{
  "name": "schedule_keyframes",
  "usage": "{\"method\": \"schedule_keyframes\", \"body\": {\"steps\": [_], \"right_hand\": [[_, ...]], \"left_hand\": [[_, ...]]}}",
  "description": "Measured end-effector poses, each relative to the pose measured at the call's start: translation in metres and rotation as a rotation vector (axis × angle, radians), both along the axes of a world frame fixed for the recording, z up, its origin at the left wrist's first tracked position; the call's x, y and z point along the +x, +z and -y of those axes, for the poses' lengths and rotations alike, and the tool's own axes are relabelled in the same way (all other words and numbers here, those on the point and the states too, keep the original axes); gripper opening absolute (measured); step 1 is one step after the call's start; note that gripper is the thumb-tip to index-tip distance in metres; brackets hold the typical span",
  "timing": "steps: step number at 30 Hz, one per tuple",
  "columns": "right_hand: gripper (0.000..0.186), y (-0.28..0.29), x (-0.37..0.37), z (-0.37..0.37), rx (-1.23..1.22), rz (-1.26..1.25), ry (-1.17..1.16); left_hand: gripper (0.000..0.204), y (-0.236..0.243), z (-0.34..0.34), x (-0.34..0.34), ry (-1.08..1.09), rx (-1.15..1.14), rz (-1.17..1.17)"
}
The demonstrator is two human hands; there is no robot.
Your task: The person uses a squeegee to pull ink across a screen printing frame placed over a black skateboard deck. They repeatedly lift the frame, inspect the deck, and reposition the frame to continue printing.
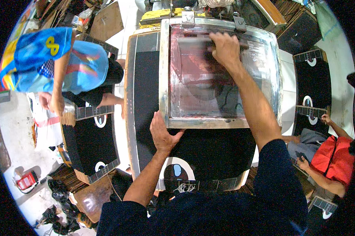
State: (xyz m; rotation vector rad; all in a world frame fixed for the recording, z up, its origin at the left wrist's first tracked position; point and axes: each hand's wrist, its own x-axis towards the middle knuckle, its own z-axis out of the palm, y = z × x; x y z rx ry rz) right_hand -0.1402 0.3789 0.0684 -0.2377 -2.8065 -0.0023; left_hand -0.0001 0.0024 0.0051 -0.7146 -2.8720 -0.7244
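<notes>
Table [144, 98] with black sheets fills the middle, and on it lies a metal-framed screen [220, 74], its mesh smeared with dark reddish ink, over a black sheet [213, 151] bearing a white round print near the person. To pull well, I judge the frame must stay flat and pinned while the squeegee [197, 43] travels in one even stroke with steady pressure. Left hand [161, 133] lies open, palm down, on the frame's near left corner. Right hand [224, 49] is closed around the squeegee at the screen's far end. Two other people handle similar sheets at either side.
</notes>
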Motion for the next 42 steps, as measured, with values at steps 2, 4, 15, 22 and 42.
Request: {"method": "schedule_keyframes", "body": {"steps": [2,4,15,22,42], "right_hand": [[0.042,-0.003,-0.026,-0.012,0.057,-0.125,-0.019],[0.044,-0.006,-0.036,-0.011,0.047,-0.074,-0.046],[0.055,0.01,0.057,0.031,-0.027,0.169,0.021],[0.042,-0.009,-0.025,-0.005,0.103,0.011,-0.058],[0.038,-0.005,0.112,0.067,-0.019,-0.05,-0.015]], "left_hand": [[0.127,-0.002,0.001,-0.001,-0.009,0.002,-0.016],[0.128,-0.003,0.002,0.0,-0.009,-0.006,-0.01],[0.124,0.001,0.001,0.0,0.011,-0.003,0.027],[0.126,0.002,0.002,-0.001,-0.008,-0.046,0.015],[0.117,0.007,-0.002,-0.006,0.039,0.263,0.129]]}}
